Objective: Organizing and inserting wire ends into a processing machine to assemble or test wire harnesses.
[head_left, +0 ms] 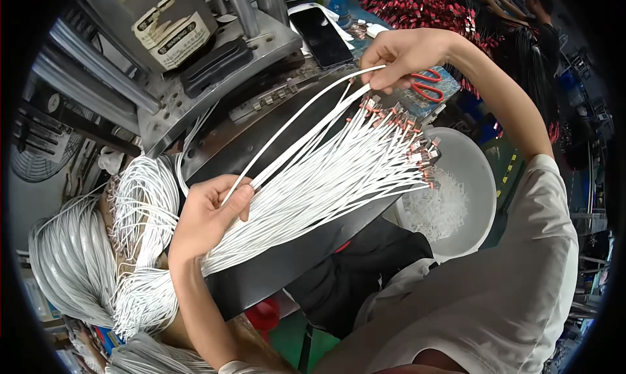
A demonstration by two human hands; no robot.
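Step in hand: a single wire (306, 110) is being drawn out of the bundle of white wires (313, 191), judged from how it arcs clear above the rest; sorting appears partly done.
Left hand (208, 221): closed round the bundle near its middle; the fingers (242, 198) are pressed together, pinching the wires.
Right hand (407, 54): raised past the far end of the bundle; the tip of the single wire is pinched between thumb and fingers.
Bundle: held above a black sheet (293, 256) on the counter, toward the near edge; the long axis runs from near left to far right; the metal-tipped ends (407, 136) fan out toward the right, over a white bowl (466, 178).
Next move, as judged: a steady pull along the wire's length, with the left grip kept firm, so neighbours are not dragged out.
Around: red scissors (427, 84) lie under the right hand; a phone (321, 36) lies at the far edge; coils of white wire (140, 211) are heaped at the left.
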